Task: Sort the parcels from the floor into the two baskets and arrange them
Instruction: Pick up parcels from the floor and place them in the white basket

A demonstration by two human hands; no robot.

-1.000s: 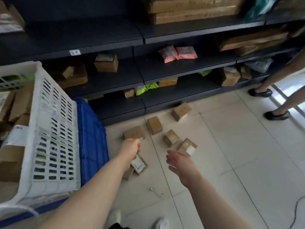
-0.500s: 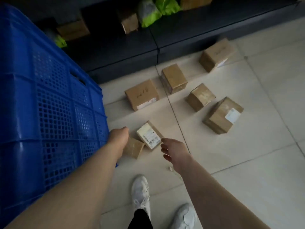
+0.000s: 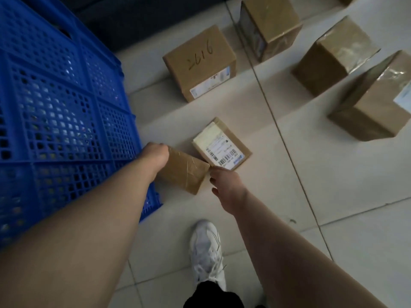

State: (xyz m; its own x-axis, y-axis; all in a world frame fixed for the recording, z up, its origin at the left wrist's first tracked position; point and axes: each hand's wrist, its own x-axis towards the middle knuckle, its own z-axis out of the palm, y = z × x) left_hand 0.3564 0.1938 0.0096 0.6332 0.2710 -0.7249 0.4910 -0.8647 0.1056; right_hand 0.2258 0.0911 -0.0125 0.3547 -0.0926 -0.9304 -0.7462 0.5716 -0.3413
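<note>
the small taped carton [image 3: 184,174] lies on the floor [image 3: 300,185] between the blue crate [image 3: 66,107] and the labelled flat parcel [image 3: 222,147]. the left hand [image 3: 155,155] is set on its edge, and the grip cannot be told because the fingers are hidden. the right hand [image 3: 224,185] is kept at its corner, fingers loosely apart. if lifted from one side, the carton could be dropped.

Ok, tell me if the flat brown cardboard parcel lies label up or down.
Label up: the flat brown cardboard parcel shows its white barcode label on top.

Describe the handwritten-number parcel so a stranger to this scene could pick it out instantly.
Start at the blue basket on the left. On the floor tiles to its right sits a brown cardboard parcel. Alone among its neighbours, it has 2616 handwritten on top.
</note>
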